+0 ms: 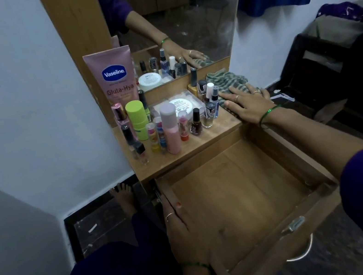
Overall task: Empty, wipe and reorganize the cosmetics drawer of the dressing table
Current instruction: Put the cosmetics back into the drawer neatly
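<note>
The wooden drawer [238,190] of the dressing table is pulled out and holds nothing. My left hand [182,229] lies flat along its left wall, fingers together. My right hand [247,104] lies with spread fingers on a green striped cloth [226,81] at the right end of the table top [228,121]. Several cosmetics stand on the top: a pink Vaseline tube [113,74], a lime-green container [137,118], a pink bottle [170,129], lip balms, nail polish bottles [196,122] and a white round jar [181,106] in a clear box.
A mirror [178,16] rises behind the top and reflects my hand and the bottles. The drawer front carries a metal latch [294,224] and ring handle. A white wall stands left, dark furniture [333,67] and a blue curtain right. My foot [123,196] rests on the dark floor.
</note>
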